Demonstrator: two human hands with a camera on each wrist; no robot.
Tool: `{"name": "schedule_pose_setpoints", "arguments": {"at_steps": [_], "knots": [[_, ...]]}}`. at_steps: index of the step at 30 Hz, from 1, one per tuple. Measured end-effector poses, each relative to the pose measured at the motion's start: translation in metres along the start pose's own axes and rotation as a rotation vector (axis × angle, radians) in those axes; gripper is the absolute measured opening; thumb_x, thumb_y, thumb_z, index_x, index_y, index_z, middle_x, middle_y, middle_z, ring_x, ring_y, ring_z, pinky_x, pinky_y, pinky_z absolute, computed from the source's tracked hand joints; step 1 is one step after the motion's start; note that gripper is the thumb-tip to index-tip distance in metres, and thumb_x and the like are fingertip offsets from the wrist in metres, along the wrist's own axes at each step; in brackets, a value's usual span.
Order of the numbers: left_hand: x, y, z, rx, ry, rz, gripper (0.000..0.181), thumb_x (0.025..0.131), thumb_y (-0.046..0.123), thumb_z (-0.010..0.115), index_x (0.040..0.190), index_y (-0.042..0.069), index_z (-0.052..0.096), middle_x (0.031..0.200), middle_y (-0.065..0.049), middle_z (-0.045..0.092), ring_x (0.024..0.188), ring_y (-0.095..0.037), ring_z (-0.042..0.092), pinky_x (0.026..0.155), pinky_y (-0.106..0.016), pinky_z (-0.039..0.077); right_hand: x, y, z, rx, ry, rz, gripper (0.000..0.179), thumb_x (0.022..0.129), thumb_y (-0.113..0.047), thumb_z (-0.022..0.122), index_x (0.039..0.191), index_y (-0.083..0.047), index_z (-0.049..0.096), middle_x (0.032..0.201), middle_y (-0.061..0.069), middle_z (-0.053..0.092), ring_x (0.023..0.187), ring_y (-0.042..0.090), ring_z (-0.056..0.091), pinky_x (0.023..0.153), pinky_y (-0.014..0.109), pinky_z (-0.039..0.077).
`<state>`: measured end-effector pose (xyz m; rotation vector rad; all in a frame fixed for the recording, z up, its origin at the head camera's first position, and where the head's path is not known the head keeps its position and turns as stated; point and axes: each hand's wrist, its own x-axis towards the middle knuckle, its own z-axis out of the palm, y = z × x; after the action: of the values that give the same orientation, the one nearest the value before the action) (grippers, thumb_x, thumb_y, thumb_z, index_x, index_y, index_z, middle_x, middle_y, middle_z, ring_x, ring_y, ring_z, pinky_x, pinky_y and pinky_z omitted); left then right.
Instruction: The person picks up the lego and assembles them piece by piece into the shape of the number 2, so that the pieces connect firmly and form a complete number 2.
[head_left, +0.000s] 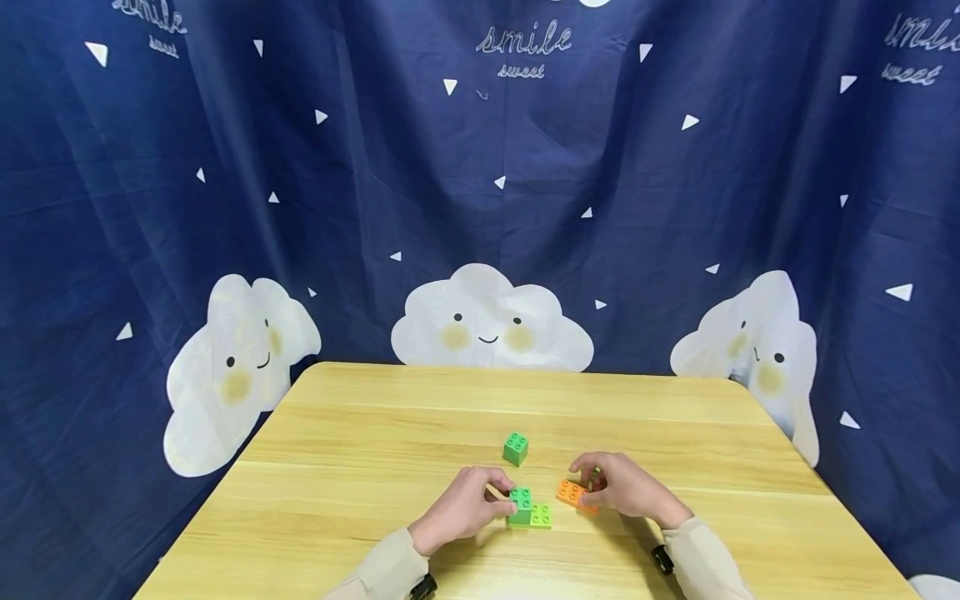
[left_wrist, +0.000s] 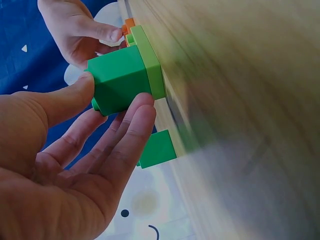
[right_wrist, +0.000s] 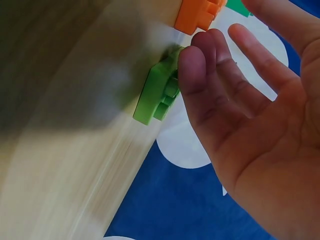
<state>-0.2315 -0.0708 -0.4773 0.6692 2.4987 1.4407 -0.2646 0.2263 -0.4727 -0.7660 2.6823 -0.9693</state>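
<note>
My left hand (head_left: 467,507) pinches a green toy brick (head_left: 520,508) between thumb and fingers. That brick sits at the left end of a flat lime-green brick (head_left: 541,517), whose studs show on its right. Beside an orange flat brick (head_left: 568,492), my right hand (head_left: 628,487) hovers with its thumb near the brick's right end. In the right wrist view, its fingers (right_wrist: 192,67) are loosely bent, close to another lime-green brick (right_wrist: 155,92) and below the orange one (right_wrist: 194,15). The right hand mostly hides this lime-green brick in the head view.
A second dark-green brick (head_left: 515,448) stands farther back on the wooden table (head_left: 360,433). Behind the table hangs a navy curtain (head_left: 420,167) with white clouds and triangles. Each wrist wears a black band.
</note>
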Motion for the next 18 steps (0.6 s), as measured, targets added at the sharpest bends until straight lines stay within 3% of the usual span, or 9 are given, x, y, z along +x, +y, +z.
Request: {"name": "schedule_pose_setpoints", "arguments": {"at_steps": [18], "knots": [[-0.0004, -0.0001, -0.0004, -0.003, -0.007, -0.005, 0.017, 0.090, 0.009, 0.079, 0.105, 0.006, 0.075, 0.105, -0.004, 0.073, 0.080, -0.010, 0.069, 0.069, -0.020, 0.058, -0.0016, -0.0061, 0.0064, -0.053, 0.001, -0.050, 0.044, 0.077, -0.004, 0.088, 0.116, -0.001, 0.069, 0.094, 0.002, 0.065, 0.082, 0.014, 0.058, 0.071, 0.029, 0.053]]}}
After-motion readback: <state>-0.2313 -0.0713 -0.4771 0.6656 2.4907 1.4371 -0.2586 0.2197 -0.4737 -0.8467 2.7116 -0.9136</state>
